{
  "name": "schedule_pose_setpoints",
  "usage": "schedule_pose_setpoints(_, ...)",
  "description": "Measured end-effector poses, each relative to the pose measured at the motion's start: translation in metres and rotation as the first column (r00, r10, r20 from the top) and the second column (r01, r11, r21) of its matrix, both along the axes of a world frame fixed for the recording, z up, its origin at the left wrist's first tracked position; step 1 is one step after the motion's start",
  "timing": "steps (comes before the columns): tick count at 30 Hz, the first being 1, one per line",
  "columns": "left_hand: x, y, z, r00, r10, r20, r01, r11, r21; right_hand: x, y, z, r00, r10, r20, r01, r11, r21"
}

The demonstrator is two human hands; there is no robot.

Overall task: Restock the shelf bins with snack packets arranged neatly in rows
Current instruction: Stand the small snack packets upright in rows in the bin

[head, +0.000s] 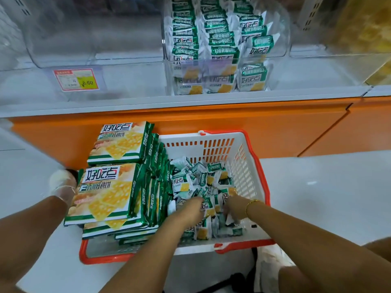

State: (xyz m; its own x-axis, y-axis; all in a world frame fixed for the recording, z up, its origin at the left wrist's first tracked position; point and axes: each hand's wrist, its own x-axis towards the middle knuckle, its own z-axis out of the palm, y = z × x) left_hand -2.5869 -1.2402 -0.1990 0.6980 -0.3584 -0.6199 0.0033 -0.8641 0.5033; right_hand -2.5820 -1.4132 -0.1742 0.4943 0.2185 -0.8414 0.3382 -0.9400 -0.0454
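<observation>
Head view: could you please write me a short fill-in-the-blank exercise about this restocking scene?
1. The left hand and right hand both reach into the small packets inside the basket, whose rim is ____.
2. The large flat packs are stacked at the basket's ____ side.
3. The filled clear bin holds packets in ____ rows.
Missing words: orange; left; three.

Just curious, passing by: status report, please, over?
Left hand, right hand buried among snack packets in basket; grip unclear. Shelf bin partly stocked. Big packs crowd its left.
</observation>
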Motion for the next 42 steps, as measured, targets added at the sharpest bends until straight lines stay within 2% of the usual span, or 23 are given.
schedule_pose_setpoints(3, 0.01, -0.006, -0.008, 0.997, -0.074, 0.031, 0.072, 0.995, 0.071, 0.0, -0.004, -0.009, 0.998, 0.046, 0.053, -0.047, 0.999, 0.015)
schedule_pose_setpoints(7, 0.022, -0.015, -0.01, 0.963, -0.246, 0.112, 0.211, 0.943, 0.259, 0.003, -0.005, -0.01, 0.987, 0.049, 0.155, -0.058, 0.997, 0.053)
schedule_pose_setpoints(10, 0.029, -0.018, -0.012, 0.958, -0.258, 0.123, 0.212, 0.93, 0.299, 0.019, -0.006, 0.007, 0.986, -0.021, 0.165, 0.003, 0.994, 0.114)
schedule_pose_setpoints(13, 0.026, -0.013, -0.009, 0.99, -0.126, 0.063, 0.112, 0.977, 0.181, 0.044, -0.009, 0.046, 0.957, -0.229, 0.178, 0.173, 0.944, 0.282)
schedule_pose_setpoints(15, 0.027, -0.009, -0.005, 0.996, 0.083, -0.028, -0.082, 0.996, 0.025, 0.06, -0.011, 0.08, 0.917, -0.332, 0.219, 0.229, 0.891, 0.393)
schedule_pose_setpoints(17, 0.033, -0.01, 0.01, 0.971, 0.224, -0.082, -0.232, 0.966, -0.113, 0.072, -0.014, 0.117, 0.854, -0.429, 0.296, 0.239, 0.827, 0.508)
schedule_pose_setpoints(20, 0.042, -0.011, 0.047, 0.921, 0.376, -0.105, -0.389, 0.868, -0.309, 0.076, -0.018, 0.166, 0.764, -0.557, 0.324, 0.214, 0.694, 0.688)
schedule_pose_setpoints(23, 0.051, -0.008, 0.095, 0.828, 0.549, -0.12, -0.526, 0.682, -0.508, 0.07, -0.022, 0.198, 0.714, -0.677, 0.177, 0.216, 0.453, 0.865)
schedule_pose_setpoints(25, 0.057, -0.006, 0.129, 0.797, 0.598, -0.081, -0.512, 0.598, -0.617, 0.066, -0.025, 0.212, 0.714, -0.691, 0.114, 0.197, 0.354, 0.914)
schedule_pose_setpoints(28, 0.064, -0.007, 0.175, 0.8, 0.599, -0.04, -0.449, 0.552, -0.703, 0.059, -0.032, 0.225, 0.735, -0.677, 0.032, 0.216, 0.279, 0.936)
schedule_pose_setpoints(30, 0.068, -0.007, 0.195, 0.843, 0.538, -0.031, -0.385, 0.562, -0.732, 0.055, -0.038, 0.232, 0.751, -0.66, 0.0, 0.209, 0.238, 0.949)
schedule_pose_setpoints(35, 0.069, -0.009, 0.224, 0.921, 0.389, 0.025, -0.242, 0.621, -0.745, 0.045, -0.049, 0.256, 0.799, -0.598, 0.064, 0.122, 0.265, 0.956)
schedule_pose_setpoints(38, 0.069, -0.02, 0.245, 0.918, 0.391, 0.059, -0.226, 0.64, -0.735, 0.042, -0.052, 0.265, 0.725, -0.684, 0.082, 0.113, 0.235, 0.965)
schedule_pose_setpoints(40, 0.072, -0.026, 0.258, 0.921, 0.384, 0.06, -0.209, 0.619, -0.757, 0.044, -0.051, 0.27, 0.674, -0.735, 0.07, 0.097, 0.182, 0.979)
schedule_pose_setpoints(42, 0.076, -0.034, 0.272, 0.929, 0.34, 0.147, -0.12, 0.651, -0.75, 0.046, -0.05, 0.276, 0.654, -0.754, 0.056, 0.055, 0.122, 0.991)
